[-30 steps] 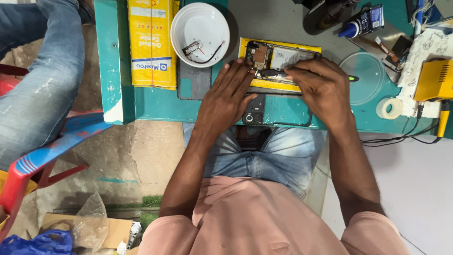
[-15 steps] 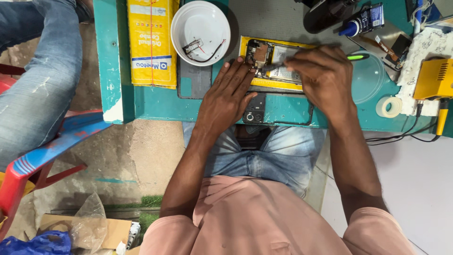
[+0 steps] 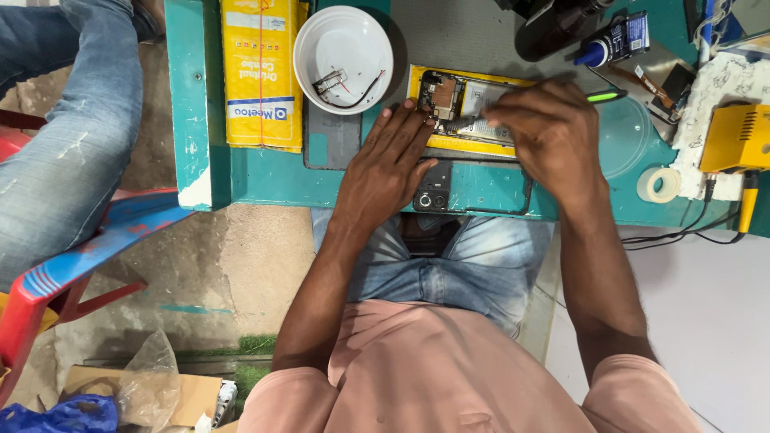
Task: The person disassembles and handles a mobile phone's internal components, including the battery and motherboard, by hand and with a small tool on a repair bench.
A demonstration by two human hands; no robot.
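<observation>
I see opened phone (image 3: 459, 104) on yellow pad (image 3: 461, 146), teal bench (image 3: 265, 172) | right hand (image 3: 553, 132) closed on green-tipped tool (image 3: 603, 96) over phone | left hand (image 3: 389, 164) flat, fingers spread, steadying it | white bowl (image 3: 343, 48) just left

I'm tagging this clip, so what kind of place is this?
Probably a small phone repair bench: an opened phone under the hands, a white bowl holding loose wires, and a yellow bench device on the teal table.
</observation>
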